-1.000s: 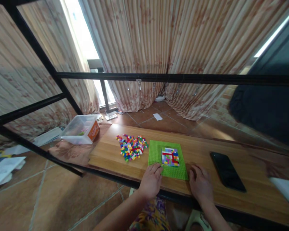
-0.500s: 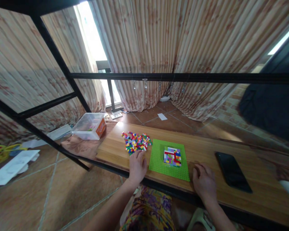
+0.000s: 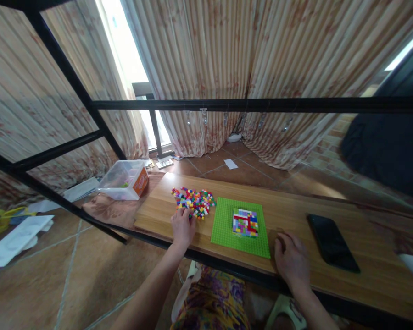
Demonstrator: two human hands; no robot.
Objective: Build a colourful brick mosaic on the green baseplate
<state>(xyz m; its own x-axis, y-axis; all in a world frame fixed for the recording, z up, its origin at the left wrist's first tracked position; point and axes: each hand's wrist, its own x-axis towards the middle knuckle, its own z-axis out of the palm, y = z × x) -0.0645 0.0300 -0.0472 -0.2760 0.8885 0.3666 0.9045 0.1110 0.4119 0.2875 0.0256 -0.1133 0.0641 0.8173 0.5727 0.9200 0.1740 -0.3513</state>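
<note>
My left hand point(image 3: 183, 229) is at the near edge of a pile of small coloured building bricks point(image 3: 198, 197), its fingertips touching the nearest ones. The thumb stands slightly apart from the fingers, and I make out no brick between them. Right of the pile lies a green studded baseplate point(image 3: 223, 229). On it sits a square block built of many-coloured bricks point(image 3: 244, 223), with red and white ones on top. My right hand point(image 3: 292, 256) rests on the wood just beyond the plate's right edge, fingers loosely bent and apart from the thumb, with nothing visible in it.
A black phone point(image 3: 332, 243) lies on the wooden board point(image 3: 278, 206) to the right. Left of the board stands a clear plastic box point(image 3: 119, 183) with an orange label. A black metal bar point(image 3: 213, 105) crosses in front of the curtains point(image 3: 206, 55).
My left hand has shifted left along the near side of the brick pile. My right hand stays almost where it was, and the view has tilted slightly.
</note>
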